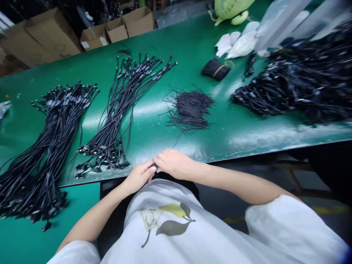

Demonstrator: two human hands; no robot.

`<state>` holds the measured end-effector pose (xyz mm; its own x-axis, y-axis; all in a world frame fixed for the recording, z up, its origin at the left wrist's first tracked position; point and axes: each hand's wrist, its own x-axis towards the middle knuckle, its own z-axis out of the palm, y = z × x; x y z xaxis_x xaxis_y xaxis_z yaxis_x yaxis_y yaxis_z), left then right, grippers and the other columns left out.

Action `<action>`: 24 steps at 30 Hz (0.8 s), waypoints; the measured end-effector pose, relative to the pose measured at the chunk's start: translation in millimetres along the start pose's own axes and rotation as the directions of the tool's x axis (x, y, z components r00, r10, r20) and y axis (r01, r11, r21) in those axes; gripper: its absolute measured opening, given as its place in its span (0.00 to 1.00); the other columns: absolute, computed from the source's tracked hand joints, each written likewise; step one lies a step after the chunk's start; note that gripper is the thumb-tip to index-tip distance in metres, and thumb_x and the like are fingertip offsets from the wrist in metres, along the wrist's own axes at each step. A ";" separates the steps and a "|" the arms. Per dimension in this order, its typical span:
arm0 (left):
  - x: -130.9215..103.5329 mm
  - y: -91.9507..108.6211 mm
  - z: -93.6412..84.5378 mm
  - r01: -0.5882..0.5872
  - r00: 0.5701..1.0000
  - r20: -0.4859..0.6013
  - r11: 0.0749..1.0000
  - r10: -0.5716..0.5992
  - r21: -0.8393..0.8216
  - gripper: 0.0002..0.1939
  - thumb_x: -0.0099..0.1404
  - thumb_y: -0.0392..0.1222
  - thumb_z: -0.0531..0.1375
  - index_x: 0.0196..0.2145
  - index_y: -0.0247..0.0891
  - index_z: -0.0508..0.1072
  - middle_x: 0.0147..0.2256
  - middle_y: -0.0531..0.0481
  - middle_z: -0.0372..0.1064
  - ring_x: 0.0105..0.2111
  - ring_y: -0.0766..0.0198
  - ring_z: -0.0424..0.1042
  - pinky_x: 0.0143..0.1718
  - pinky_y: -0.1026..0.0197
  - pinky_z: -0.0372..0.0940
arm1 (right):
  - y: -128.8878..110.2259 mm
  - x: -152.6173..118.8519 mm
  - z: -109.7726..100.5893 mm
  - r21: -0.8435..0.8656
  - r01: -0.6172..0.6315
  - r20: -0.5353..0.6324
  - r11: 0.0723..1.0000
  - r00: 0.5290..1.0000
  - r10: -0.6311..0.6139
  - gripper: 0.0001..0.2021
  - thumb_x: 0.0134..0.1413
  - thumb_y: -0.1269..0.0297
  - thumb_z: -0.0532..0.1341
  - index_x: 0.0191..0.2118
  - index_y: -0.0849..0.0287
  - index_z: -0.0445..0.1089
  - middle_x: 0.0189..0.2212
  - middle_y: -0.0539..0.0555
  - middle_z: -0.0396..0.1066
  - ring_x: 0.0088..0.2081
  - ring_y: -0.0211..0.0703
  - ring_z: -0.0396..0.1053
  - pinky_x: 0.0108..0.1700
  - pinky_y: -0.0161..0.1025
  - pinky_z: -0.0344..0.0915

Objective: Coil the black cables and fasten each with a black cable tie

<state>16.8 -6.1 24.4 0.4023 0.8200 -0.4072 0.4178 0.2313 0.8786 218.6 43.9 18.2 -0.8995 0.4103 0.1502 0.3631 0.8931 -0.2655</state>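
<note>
My left hand [140,176] and my right hand [171,163] meet at the front edge of the green table [154,135]. Between their closed fingers is a small dark piece, mostly hidden, perhaps part of a cable. Left of my hands lies a spread bundle of black cables [118,106] with connectors at both ends. A thicker cable bundle [59,124] is farther left, hanging past the edge. Beyond my right hand sits a loose pile of thin black ties [192,108].
A large heap of black cables [299,80] covers the right side. Behind the ties is a banded black bundle [216,69]. White plastic bags [243,44] and a green mesh bag [231,9] lie at the back. Cardboard boxes [52,36] stand beyond the table.
</note>
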 end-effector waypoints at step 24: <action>40.1 -8.5 14.9 0.117 0.983 -0.066 0.869 -0.169 -0.480 0.20 0.61 0.58 0.60 0.35 0.35 0.71 0.23 0.56 0.58 0.21 0.70 0.55 0.22 0.66 0.53 | 119.8 -54.0 -24.0 0.201 -0.401 -0.417 0.894 0.791 0.448 0.16 0.68 0.61 0.47 0.44 0.58 0.72 0.41 0.56 0.73 0.43 0.41 0.69 0.45 0.39 0.64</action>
<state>41.5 17.0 -3.1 0.2713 0.8019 -0.5323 0.0193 0.5484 0.8360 316.5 133.2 1.1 -0.4473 0.8017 0.3964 0.6365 0.5967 -0.4887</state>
